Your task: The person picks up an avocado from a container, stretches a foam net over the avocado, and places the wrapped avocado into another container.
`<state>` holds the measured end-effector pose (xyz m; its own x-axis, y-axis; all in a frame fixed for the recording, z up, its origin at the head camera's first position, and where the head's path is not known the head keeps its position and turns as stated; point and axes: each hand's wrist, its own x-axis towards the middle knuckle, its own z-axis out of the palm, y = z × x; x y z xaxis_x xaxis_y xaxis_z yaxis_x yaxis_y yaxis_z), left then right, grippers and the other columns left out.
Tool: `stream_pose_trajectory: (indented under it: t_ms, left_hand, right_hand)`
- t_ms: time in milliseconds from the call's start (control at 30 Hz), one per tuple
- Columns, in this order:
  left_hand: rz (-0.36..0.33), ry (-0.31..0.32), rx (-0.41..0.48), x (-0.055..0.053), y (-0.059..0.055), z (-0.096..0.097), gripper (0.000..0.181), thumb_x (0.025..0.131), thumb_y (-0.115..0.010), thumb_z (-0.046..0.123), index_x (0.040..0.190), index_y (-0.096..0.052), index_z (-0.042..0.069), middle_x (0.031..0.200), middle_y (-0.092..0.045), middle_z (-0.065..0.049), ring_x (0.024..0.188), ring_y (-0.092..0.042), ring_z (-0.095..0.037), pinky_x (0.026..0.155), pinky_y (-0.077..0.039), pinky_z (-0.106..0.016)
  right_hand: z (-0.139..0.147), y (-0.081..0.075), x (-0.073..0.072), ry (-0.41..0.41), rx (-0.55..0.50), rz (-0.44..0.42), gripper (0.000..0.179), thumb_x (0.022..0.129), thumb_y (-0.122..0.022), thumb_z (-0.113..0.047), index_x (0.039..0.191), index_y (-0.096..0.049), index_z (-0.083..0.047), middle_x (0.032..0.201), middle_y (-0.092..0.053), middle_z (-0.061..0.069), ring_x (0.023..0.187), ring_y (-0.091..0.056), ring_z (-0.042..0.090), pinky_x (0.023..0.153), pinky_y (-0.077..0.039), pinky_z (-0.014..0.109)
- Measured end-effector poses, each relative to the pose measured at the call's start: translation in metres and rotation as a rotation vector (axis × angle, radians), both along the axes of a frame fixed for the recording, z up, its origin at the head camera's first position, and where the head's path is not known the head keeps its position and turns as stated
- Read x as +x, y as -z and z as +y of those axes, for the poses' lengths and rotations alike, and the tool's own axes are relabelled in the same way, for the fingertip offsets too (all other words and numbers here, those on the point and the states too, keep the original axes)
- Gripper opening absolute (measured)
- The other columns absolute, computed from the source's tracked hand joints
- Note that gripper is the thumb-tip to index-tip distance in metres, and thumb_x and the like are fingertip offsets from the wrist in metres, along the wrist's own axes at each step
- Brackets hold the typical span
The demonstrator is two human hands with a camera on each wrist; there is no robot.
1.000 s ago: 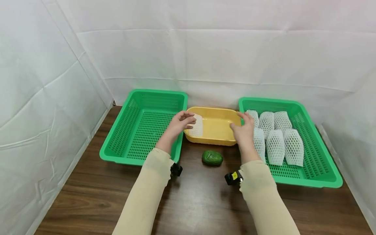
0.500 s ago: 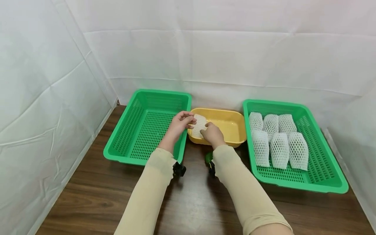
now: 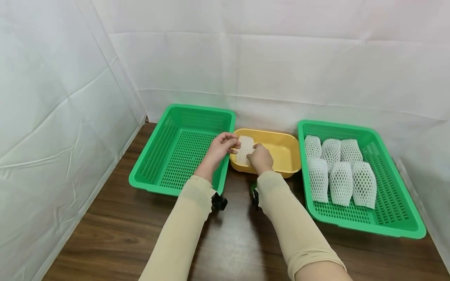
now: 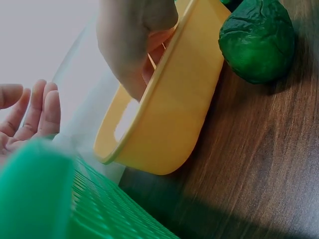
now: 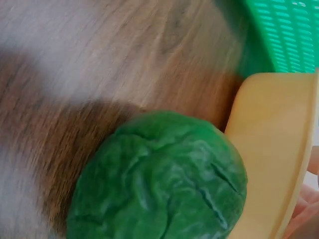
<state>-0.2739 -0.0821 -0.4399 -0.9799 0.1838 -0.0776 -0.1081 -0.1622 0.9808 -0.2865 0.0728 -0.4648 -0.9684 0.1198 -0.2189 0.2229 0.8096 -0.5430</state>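
My right hand [image 3: 261, 158] reaches into the yellow basin [image 3: 284, 153], fingers down at the right edge of a white foam net sleeve [image 3: 245, 149]. In the left wrist view its fingers dip behind the basin wall [image 4: 174, 114]; whether they pinch the sleeve I cannot tell. My left hand [image 3: 221, 150] hovers at the basin's left end, over the green basket's rim. Its fingers [image 4: 37, 112] are loosely bent and hold nothing. A dark green, wrinkled avocado-like fruit [image 5: 164, 184] lies on the table before the basin, mostly hidden by the right wrist in the head view.
Left of the basin stands a green slotted basket [image 3: 181, 187] with a bare floor. Another green basket [image 3: 397, 230] on the right bears several white net-sleeved pieces [image 3: 341, 183] in two rows. White sheeting [image 3: 263, 70] rises behind the dark wooden table [image 3: 105, 234].
The right hand has swung left from the basin's right rim down to the foam net sleeve inside. The left hand has kept its place by the basin. The whole head view has shifted slightly.
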Motion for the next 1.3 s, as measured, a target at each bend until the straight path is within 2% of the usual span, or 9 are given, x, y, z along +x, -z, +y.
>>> stream_pose_trajectory:
  t_ms: [133, 267, 467, 633, 733, 833, 1067, 1133, 1300]
  left_hand:
    - [0.005, 0.001, 0.012, -0.001, 0.0, 0.001, 0.024, 0.095, -0.052, 0.008, 0.116, -0.052, -0.005, 0.098, -0.061, -0.014, 0.091, -0.06, -0.022, 0.086, -0.046, -0.047]
    - [0.009, 0.003, -0.012, 0.001, 0.001, 0.001, 0.032, 0.094, -0.055, 0.011, 0.121, -0.05, -0.006, 0.106, -0.058, -0.013, 0.1, -0.057, -0.029, 0.087, -0.046, -0.047]
    - [0.015, 0.069, -0.124, 0.003, 0.003, 0.0, 0.042, 0.092, -0.06, 0.021, 0.129, -0.051, 0.004, 0.121, -0.055, -0.011, 0.111, -0.052, -0.032, 0.09, -0.044, -0.047]
    - [0.055, 0.09, -0.253, 0.002, 0.002, 0.0, 0.039, 0.089, -0.065, 0.025, 0.123, -0.059, 0.007, 0.115, -0.061, -0.01, 0.1, -0.058, -0.022, 0.085, -0.047, -0.042]
    - [0.061, 0.09, -0.275, 0.001, 0.003, 0.001, 0.033, 0.087, -0.067, 0.024, 0.114, -0.064, 0.004, 0.105, -0.064, -0.009, 0.091, -0.058, -0.019, 0.083, -0.048, -0.041]
    - [0.068, 0.082, -0.286, 0.001, 0.003, 0.001, 0.03, 0.087, -0.067, 0.022, 0.109, -0.066, 0.003, 0.099, -0.064, -0.009, 0.086, -0.059, -0.018, 0.081, -0.049, -0.039]
    - [0.093, 0.07, -0.298, 0.0, 0.003, 0.0, 0.026, 0.089, -0.064, 0.022, 0.107, -0.065, 0.003, 0.1, -0.065, -0.01, 0.084, -0.06, -0.023, 0.082, -0.048, -0.042]
    - [0.1, 0.082, -0.309, -0.002, 0.003, 0.001, 0.026, 0.09, -0.063, 0.021, 0.107, -0.065, 0.002, 0.1, -0.064, -0.011, 0.085, -0.059, -0.022, 0.082, -0.049, -0.042]
    - [0.092, 0.13, -0.342, -0.004, 0.004, 0.002, 0.032, 0.09, -0.063, 0.024, 0.114, -0.063, 0.004, 0.104, -0.063, -0.01, 0.09, -0.058, -0.021, 0.084, -0.048, -0.04]
  right_hand:
    - [0.012, -0.008, -0.001, 0.114, -0.162, 0.039, 0.046, 0.088, -0.06, -0.021, 0.13, -0.049, -0.006, 0.117, -0.058, 0.016, 0.1, -0.056, 0.031, 0.082, -0.045, 0.043]
    - [0.023, -0.021, 0.003, 0.199, -0.422, 0.099, 0.044, 0.088, -0.063, -0.015, 0.129, -0.051, -0.004, 0.111, -0.06, 0.018, 0.096, -0.058, 0.029, 0.079, -0.046, 0.04]
    - [0.033, -0.035, 0.026, 0.226, -0.7, 0.114, 0.039, 0.086, -0.066, -0.011, 0.124, -0.058, -0.006, 0.11, -0.062, 0.016, 0.084, -0.06, 0.019, 0.08, -0.049, 0.04]
    - [0.028, -0.039, 0.043, 0.124, -0.806, 0.082, 0.043, 0.086, -0.067, -0.02, 0.126, -0.057, -0.006, 0.113, -0.06, 0.014, 0.085, -0.059, 0.015, 0.084, -0.048, 0.043]
    - [0.027, -0.04, 0.046, 0.101, -0.832, 0.089, 0.046, 0.086, -0.067, -0.028, 0.124, -0.057, -0.005, 0.114, -0.059, 0.013, 0.088, -0.058, 0.014, 0.084, -0.047, 0.042]
    - [0.03, -0.04, 0.047, 0.154, -0.827, 0.129, 0.045, 0.086, -0.068, -0.03, 0.12, -0.06, -0.002, 0.111, -0.06, 0.01, 0.085, -0.058, 0.012, 0.079, -0.05, 0.037]
    - [0.052, -0.041, 0.047, 0.421, -0.917, 0.275, 0.035, 0.086, -0.067, -0.024, 0.111, -0.063, 0.0, 0.09, -0.059, 0.001, 0.076, -0.057, 0.01, 0.06, -0.051, 0.022]
    - [0.056, -0.041, 0.048, 0.404, -0.918, 0.277, 0.036, 0.086, -0.067, -0.024, 0.112, -0.063, 0.0, 0.089, -0.058, -0.001, 0.077, -0.057, 0.01, 0.06, -0.051, 0.021]
    - [0.048, -0.038, 0.051, 0.24, -0.918, 0.208, 0.038, 0.088, -0.065, -0.024, 0.115, -0.059, 0.001, 0.093, -0.059, -0.001, 0.082, -0.058, 0.011, 0.07, -0.052, 0.03]
